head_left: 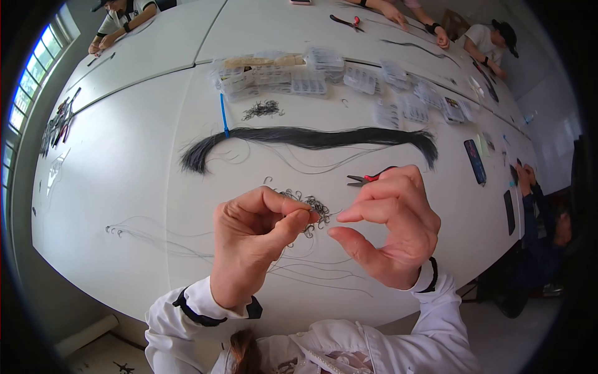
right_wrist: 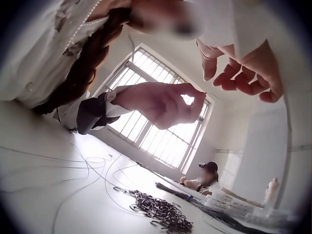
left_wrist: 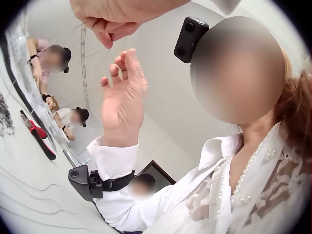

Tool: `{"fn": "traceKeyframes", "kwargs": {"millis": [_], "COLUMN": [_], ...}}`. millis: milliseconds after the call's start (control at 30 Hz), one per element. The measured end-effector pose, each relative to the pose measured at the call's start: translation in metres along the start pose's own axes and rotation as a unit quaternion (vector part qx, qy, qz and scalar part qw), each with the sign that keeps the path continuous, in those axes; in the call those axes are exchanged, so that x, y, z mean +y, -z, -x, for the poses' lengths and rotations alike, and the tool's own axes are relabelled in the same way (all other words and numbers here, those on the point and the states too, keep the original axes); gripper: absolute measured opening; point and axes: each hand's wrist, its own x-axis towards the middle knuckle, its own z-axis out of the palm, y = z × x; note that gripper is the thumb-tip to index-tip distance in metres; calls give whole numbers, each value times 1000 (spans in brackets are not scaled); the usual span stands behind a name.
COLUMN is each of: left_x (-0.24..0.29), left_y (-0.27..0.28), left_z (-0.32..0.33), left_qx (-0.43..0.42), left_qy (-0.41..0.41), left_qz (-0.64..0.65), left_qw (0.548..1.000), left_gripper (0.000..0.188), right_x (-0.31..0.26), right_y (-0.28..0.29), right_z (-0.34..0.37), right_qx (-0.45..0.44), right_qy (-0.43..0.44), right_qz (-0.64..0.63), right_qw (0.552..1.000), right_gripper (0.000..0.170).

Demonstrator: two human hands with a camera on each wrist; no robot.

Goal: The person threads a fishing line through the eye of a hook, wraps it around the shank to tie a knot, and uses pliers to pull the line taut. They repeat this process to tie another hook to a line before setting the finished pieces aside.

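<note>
Thumb and index finger of my left hand [head_left: 252,237] pinch a thin fishing line, with a small dark bit showing at the fingertips, mostly hidden. Just to its right, my right hand [head_left: 395,227] has thumb and index finger spread apart, and a short stretch of line runs near its index fingertip. The left wrist view shows the right hand [left_wrist: 122,102] with its fingers raised below the pinching left hand [left_wrist: 114,19]. Behind the hands lies a pile of dark fish hooks [right_wrist: 161,209] on the white table [head_left: 124,187]. Several lines [head_left: 324,269] trail across the table toward me.
A long bundle of black line [head_left: 311,137] with a blue tie lies beyond the hooks. Red-handled pliers [head_left: 367,178] sit behind my right hand. Farther back are a smaller hook pile [head_left: 263,110] and clear plastic boxes [head_left: 308,83]. Hooks on lines [head_left: 114,230] lie at left; a phone [head_left: 474,162] lies right.
</note>
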Motion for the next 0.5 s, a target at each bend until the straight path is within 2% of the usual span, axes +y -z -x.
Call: {"fn": "traceKeyframes", "kwargs": {"millis": [33, 100, 133, 267, 467, 500], "left_x": [1, 0, -1, -1, -3, -4], "left_y": [0, 1, 1, 3, -1, -2], "left_z": [0, 0, 0, 2, 4, 5], "left_qx": [11, 23, 20, 15, 21, 21], "left_qy": [4, 8, -6, -10, -31, -31], "left_qz": [2, 4, 26, 39, 21, 21], "left_qw": [1000, 1000, 999, 999, 999, 999], "left_gripper": [1, 1, 1, 1, 1, 1], "right_x": [-3, -10, -10, -1, 0, -2], "right_y": [0, -2, -6, -23, -26, -25], "right_z": [3, 9, 9, 13, 19, 19], "right_qx": [-2, -8, -29, -44, -14, -3], "right_qy": [1, 64, 48, 2, 40, 90], "right_qz": [-1, 100, 117, 62, 64, 127], "right_qw": [1000, 993, 992, 997, 997, 988], "right_gripper": [21, 24, 27, 27, 22, 19]}}
